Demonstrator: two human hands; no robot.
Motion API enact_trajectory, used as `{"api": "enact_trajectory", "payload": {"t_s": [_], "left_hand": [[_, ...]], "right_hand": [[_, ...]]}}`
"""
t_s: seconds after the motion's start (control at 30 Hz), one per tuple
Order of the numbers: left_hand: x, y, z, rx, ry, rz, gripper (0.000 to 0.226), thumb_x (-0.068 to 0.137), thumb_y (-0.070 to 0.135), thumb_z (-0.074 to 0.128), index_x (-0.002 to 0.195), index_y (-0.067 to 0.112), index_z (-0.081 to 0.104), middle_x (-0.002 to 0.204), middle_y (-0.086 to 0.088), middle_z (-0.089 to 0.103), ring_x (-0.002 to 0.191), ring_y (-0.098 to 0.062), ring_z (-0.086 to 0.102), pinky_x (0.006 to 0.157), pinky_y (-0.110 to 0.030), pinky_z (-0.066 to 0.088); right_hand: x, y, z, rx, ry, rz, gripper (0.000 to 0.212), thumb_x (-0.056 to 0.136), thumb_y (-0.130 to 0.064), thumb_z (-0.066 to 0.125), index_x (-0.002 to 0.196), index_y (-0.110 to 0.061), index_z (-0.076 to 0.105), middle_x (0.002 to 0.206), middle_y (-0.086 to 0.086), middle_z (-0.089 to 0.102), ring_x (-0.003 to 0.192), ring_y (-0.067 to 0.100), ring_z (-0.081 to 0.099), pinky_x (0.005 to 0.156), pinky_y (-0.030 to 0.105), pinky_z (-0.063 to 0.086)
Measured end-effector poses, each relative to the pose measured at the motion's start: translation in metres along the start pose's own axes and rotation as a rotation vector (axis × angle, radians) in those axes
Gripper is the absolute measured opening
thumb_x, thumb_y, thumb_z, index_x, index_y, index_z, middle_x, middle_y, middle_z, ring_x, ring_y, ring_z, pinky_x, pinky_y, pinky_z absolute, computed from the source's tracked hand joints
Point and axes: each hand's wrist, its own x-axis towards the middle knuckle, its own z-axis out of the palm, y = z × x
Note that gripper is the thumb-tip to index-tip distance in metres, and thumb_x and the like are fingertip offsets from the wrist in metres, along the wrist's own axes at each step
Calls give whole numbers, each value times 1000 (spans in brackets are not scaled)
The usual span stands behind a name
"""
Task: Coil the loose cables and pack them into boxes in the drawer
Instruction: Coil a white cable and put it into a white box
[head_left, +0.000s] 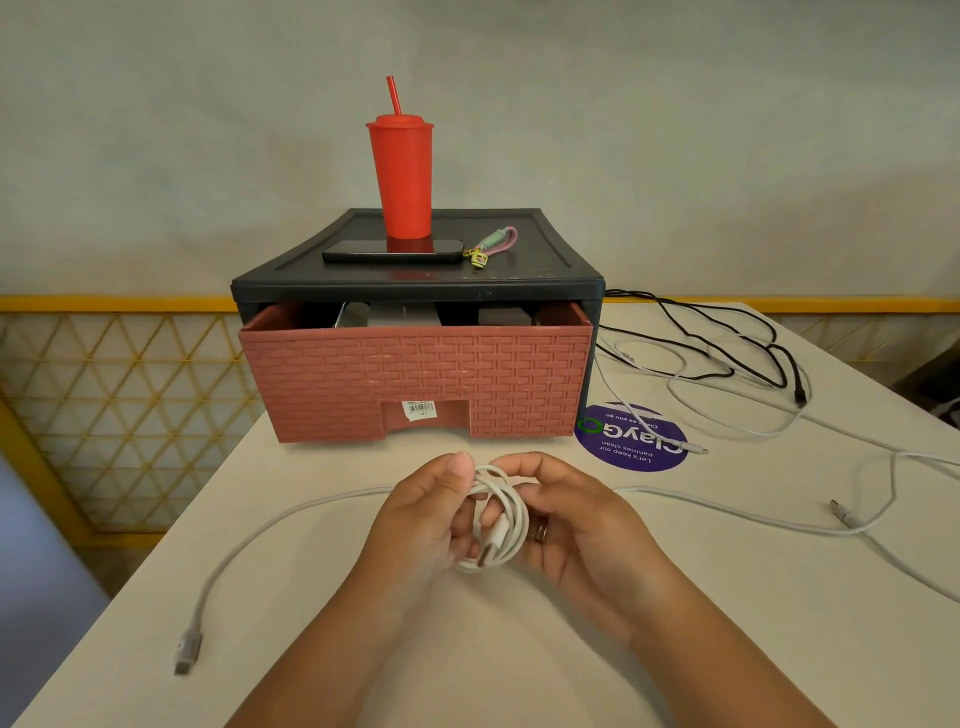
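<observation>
We hold a coiled white cable (493, 519) between our left hand (426, 519) and right hand (571, 525), fingers curled round it, above the surface (519, 649) before the half-open drawer (415, 384).

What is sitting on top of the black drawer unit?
A red tumbler with a straw, a dark phone lying flat in front of it, and a pastel wrist strap to their right. The phone's edge hides whether the tumbler stands on it or behind it.

Before me on the table (727, 649) sits the drawer unit (415, 322), cup (401, 176) and phone (393, 250) on top; loose cables (727, 364) lie right of it.
</observation>
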Motion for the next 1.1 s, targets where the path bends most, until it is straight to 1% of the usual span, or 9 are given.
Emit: {"api": "enact_trajectory", "payload": {"t_s": [0.13, 0.2, 0.27, 0.37, 0.53, 0.63, 0.73, 0.93, 1.1], "left_hand": [[0, -2, 1, 42, -48, 55, 33, 86, 29, 41, 76, 1, 54, 44, -2, 51, 38, -9, 47, 42, -15, 36], [-1, -3, 4, 18, -45, 39, 33, 84, 30, 44, 78, -1, 56, 49, -3, 57, 42, -11, 53, 45, -19, 43], [-1, -4, 4, 16, 3, 24, 34, 81, 32, 46, 77, -1, 55, 47, -1, 50, 41, -8, 47, 45, -18, 44], [2, -4, 0, 11, 102, 9, 31, 85, 31, 45, 69, 5, 50, 42, 7, 28, 36, -3, 28, 46, -18, 39], [0, -4, -1, -144, 49, -122, 27, 77, 34, 49, 64, 10, 52, 40, 5, 23, 32, -6, 21, 59, -29, 39], [-1, -1, -2, -265, -3, -222, 30, 75, 34, 51, 74, 3, 51, 40, 4, 23, 30, -7, 20, 60, -29, 40], [0, 2, -3, -313, -23, -261, 32, 76, 33, 50, 73, 2, 55, 40, 5, 24, 30, -7, 21, 57, -27, 44], [0, 1, -7, -58, -54, -216, 27, 77, 35, 53, 74, 9, 49, 45, 6, 22, 34, -6, 19, 56, -21, 45], [1, -3, -9, 183, -53, -139, 18, 83, 30, 54, 81, 12, 50, 45, 9, 27, 39, -7, 22, 58, -22, 41]], "right_hand": [[-1, 1, 1, -135, -56, -10, 31, 71, -16, 57, 100, -7, 61, 68, 12, 60, 62, 17, 59, 52, 18, 46], [0, 4, 0, -217, -59, -15, 38, 67, -11, 64, 104, -5, 59, 72, 13, 61, 63, 16, 59, 57, 17, 46], [0, 2, -2, -279, -60, -20, 37, 68, -3, 68, 105, -3, 58, 78, 11, 66, 68, 18, 63, 60, 18, 48], [-2, -4, -2, -507, 11, -69, 20, 79, 3, 66, 96, -8, 62, 72, -1, 64, 59, 8, 56, 54, 15, 43], [-3, -10, -10, -733, 112, -127, 18, 79, 1, 65, 89, -14, 69, 75, -1, 66, 54, 5, 52, 57, 17, 44], [-6, -19, -16, -638, 61, -93, 24, 81, 3, 63, 93, -17, 70, 85, 3, 72, 68, 6, 61, 63, 16, 49], [-8, -24, -18, -588, 53, -81, 24, 84, 1, 61, 93, -19, 68, 81, -1, 73, 72, 6, 66, 60, 16, 50], [-8, -19, -12, -942, 213, -310, 36, 86, -4, 61, 71, -37, 63, 61, -22, 64, 59, -1, 61, 62, 18, 52], [-13, -25, -6, -730, 165, -350, 29, 86, 0, 59, 74, -25, 68, 59, -7, 65, 51, 2, 56, 53, 13, 46]]}}
